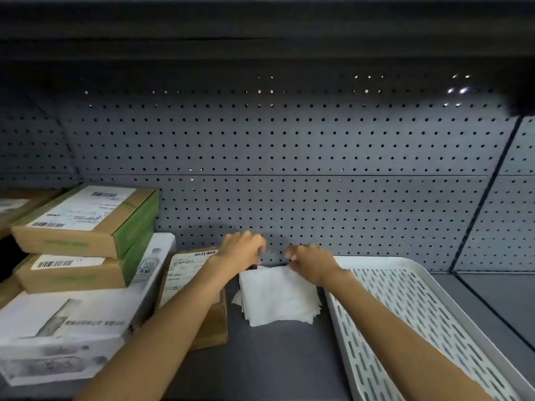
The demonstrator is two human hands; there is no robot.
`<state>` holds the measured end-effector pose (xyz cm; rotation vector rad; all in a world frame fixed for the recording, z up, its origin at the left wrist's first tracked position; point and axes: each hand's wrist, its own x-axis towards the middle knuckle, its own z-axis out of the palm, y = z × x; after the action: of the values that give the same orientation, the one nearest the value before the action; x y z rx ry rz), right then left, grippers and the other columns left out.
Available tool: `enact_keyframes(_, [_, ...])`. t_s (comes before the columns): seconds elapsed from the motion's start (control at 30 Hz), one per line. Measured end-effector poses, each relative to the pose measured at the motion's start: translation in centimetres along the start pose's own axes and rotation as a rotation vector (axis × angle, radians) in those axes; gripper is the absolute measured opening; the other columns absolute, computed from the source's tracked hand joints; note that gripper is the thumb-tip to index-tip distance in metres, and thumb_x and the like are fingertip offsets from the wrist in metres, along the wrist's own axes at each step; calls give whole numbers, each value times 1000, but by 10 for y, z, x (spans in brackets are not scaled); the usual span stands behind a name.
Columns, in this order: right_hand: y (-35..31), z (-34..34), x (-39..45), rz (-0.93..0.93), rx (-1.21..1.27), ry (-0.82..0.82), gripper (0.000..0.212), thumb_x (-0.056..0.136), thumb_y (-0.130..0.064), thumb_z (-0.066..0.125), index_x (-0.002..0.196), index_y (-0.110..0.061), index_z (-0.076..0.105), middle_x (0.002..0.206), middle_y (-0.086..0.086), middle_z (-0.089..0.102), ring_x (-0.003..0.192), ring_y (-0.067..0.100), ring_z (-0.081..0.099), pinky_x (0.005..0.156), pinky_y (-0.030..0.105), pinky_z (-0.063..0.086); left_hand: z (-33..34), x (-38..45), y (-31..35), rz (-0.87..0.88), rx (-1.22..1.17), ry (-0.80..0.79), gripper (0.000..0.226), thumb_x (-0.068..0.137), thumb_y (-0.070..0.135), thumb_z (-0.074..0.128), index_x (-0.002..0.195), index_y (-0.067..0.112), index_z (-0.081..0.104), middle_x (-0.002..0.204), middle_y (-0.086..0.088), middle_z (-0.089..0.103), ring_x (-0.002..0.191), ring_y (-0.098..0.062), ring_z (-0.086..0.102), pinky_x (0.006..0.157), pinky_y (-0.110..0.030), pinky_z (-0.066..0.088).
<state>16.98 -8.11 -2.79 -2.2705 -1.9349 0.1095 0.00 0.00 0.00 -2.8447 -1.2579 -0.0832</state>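
The stack of white sheets [278, 296] lies on the grey shelf [275, 357], right of the piled cartons [86, 224] and a brown box [212, 325]. The left hand [241, 250] is curled over its far edge; whether it holds something I cannot tell. The right hand [311, 263] pinches that edge, beside a white slotted tray [405, 299].

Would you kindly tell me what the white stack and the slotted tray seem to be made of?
The white stack looks like soft matte tissue or nonwoven sheets: thin, uneven layered edges. The slotted tray looks like moulded plastic: smooth off-white, even slots, rounded rim.
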Motion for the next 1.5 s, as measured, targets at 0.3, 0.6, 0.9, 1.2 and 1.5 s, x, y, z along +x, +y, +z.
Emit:
enact_keyframes(0.3, [-9, 34, 22, -53, -199, -199, 56, 101, -8, 54, 154, -14, 38, 153, 15, 45, 144, 35, 38, 113, 46, 39, 31, 12, -10, -74, 164, -295, 59, 85, 40, 74, 136, 18, 52, 131, -9, 60, 118, -30, 59, 92, -40, 44])
enact_keyframes(0.6, [-4, 35, 25, -61, -196, -23, 44, 98, -8, 61, 141, -16, 54, 144, 10, 50, 138, 31, 42, 113, 43, 37, 28, 9, -4, -81, 216, -185, 31, 93, 17, 65, 122, 10, 58, 126, -12, 61, 117, -31, 59, 92, -40, 43])
enact_keyframes(0.9, [2, -24, -7, -18, -26, 85, 37, 99, 4, 44, 132, -8, 55, 124, 16, 65, 117, 36, 61, 91, 40, 45, -27, -8, 6, -34, 99, -8, 15, 97, -1, 42, 103, 12, 41, 87, -5, 49, 83, -29, 52, 79, -39, 40])
enact_keyframes(1.2, [24, -78, -52, 29, 110, 280, 44, 89, 17, 34, 123, -5, 51, 95, 11, 54, 81, 35, 52, 69, 38, 41, -76, -26, 57, 24, -59, 212, 31, 87, -16, 31, 98, 13, 30, 86, -8, 44, 64, -21, 34, 52, -31, 22])
enact_keyframes(1.5, [66, -103, -94, 55, 122, 328, 47, 90, 15, 33, 128, -6, 51, 113, 19, 64, 97, 41, 63, 72, 41, 43, -83, -37, 117, 41, -159, 278, 35, 85, -18, 29, 100, 13, 30, 96, -10, 48, 68, -21, 36, 50, -29, 21])
